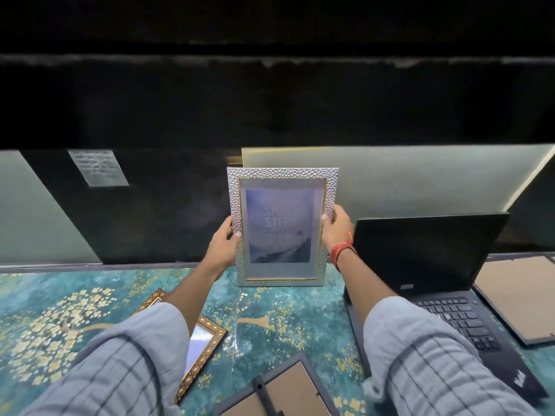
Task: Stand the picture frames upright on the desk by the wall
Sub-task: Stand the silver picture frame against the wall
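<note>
Desk, teal top with gold blossom print. Landmark: open black laptop. Left of it: silver frame, upright; gold frame, flat; dark frame, face down. Right: another face-down frame

Silver frame upright by wall, gold frame flat, two face-down — dark-edged.

Under our fingertips, silver frame: hammered, scaly metallic finish, gilt inner edge, glossy glazing. Below our hands, desk: glossy teal marbled surface, gold flecks. Beside the right hand: matt black laptop. Nearer us, frame backs: dull brown board.
</note>
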Tool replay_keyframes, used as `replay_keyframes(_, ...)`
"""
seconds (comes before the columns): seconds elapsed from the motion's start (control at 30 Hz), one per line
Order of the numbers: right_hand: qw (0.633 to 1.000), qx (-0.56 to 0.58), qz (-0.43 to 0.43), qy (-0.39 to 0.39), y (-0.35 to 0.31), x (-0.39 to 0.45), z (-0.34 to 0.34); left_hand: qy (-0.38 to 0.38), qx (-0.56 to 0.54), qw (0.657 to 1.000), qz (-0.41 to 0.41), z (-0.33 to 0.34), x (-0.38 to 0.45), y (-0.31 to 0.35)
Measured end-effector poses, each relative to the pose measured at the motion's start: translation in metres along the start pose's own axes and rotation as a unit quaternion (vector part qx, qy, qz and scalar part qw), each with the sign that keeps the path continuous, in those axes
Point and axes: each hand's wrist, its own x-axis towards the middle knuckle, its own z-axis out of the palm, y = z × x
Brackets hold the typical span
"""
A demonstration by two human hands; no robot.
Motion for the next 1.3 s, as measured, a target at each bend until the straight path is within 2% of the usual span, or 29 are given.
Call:
replay_keyframes(0.23, 1.0, -0.012, 0.012, -0.008, 0.003, 0.01, 0.003, -0.018, -0.01, 1.0, 0.005, 0.005, -0.004, -0.005)
replay_keyframes(0.4, 0.999, -0.023, 0.018, -0.044, 0.001, 0.011, -0.002, -0.028, -0.014, 0.999, 0.005, 0.003, -0.007, -0.006)
replay_keyframes(0.53, 0.994, -0.048, 0.035, -0.091, -0.003, 0.006, -0.005, -0.022, 0.054, 0.998, 0.013, 0.005, -0.011, -0.005)
replay_keyframes(0.63, 0.997, -0.049, 0.025, -0.057, -0.004, -0.012, -0.005, 0.016, 0.119, 0.992, -0.045, 0.006, -0.024, 0.001)
replay_keyframes(0.77, 0.999, -0.046, -0.019, -0.018, -0.009, -0.042, -0.009, 0.048, 0.135, 0.988, -0.061, 0.001, -0.048, 0.014)
replay_keyframes(0.9, 0.996, 0.028, -0.007, -0.084, -0.021, -0.072, -0.009, 0.086, 0.126, 0.985, -0.075, -0.017, -0.073, 0.022)
replay_keyframes(1.03, 0.982, 0.097, 0.018, -0.162, -0.03, -0.096, -0.003, 0.162, 0.073, 0.983, -0.054, -0.032, -0.102, 0.027)
replay_keyframes(1.17, 0.97, 0.097, -0.001, -0.222, -0.037, -0.123, 0.015, 0.211, 0.056, 0.974, -0.057, -0.051, -0.137, 0.012)
replay_keyframes(1.3, 0.957, 0.072, -0.007, -0.281, -0.038, -0.155, 0.044, 0.24, 0.041, 0.961, -0.128, -0.084, -0.171, -0.032)
